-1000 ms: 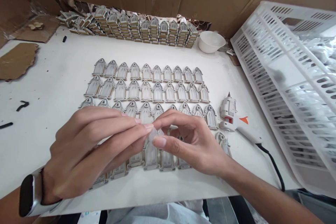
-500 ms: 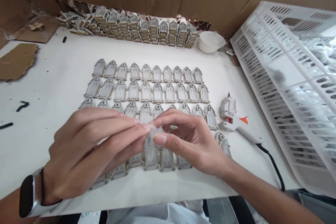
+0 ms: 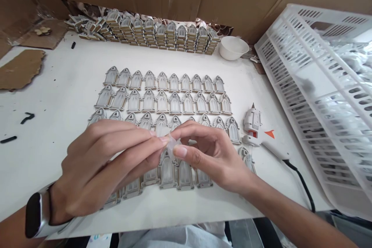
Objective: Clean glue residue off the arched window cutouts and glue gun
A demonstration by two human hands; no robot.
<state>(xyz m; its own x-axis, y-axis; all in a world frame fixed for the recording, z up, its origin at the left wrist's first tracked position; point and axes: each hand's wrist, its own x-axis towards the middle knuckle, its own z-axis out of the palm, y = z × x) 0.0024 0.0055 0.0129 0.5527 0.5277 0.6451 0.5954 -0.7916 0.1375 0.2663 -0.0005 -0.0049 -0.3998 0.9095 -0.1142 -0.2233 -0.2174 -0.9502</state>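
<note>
Both hands meet above the front rows of arch-shaped frames (image 3: 174,102) laid out flat on the white worktop (image 3: 58,85). The left hand (image 3: 101,166) and the right hand (image 3: 212,155) each pinch, between thumb and forefinger, one small clear piece (image 3: 173,145), held in the air at the fingertips just above the nearest row. The other fingers of both hands are curled loosely.

The clear piece looks thin, translucent and very light. It is judged flexible and likely slippery, prone to creasing or smudging if gripped across its face. The edges are the sound place to hold it, as both hands appear to do now.

The frames look like thin, stiff cut pieces, light enough to shift if brushed.

A glue gun (image 3: 253,126) lies on the worktop to the right, just beside the rows, its cord trailing off the front edge. Stacked frames (image 3: 162,37), a white bowl (image 3: 233,47) and a white slatted crate (image 3: 319,97) stand further off.
</note>
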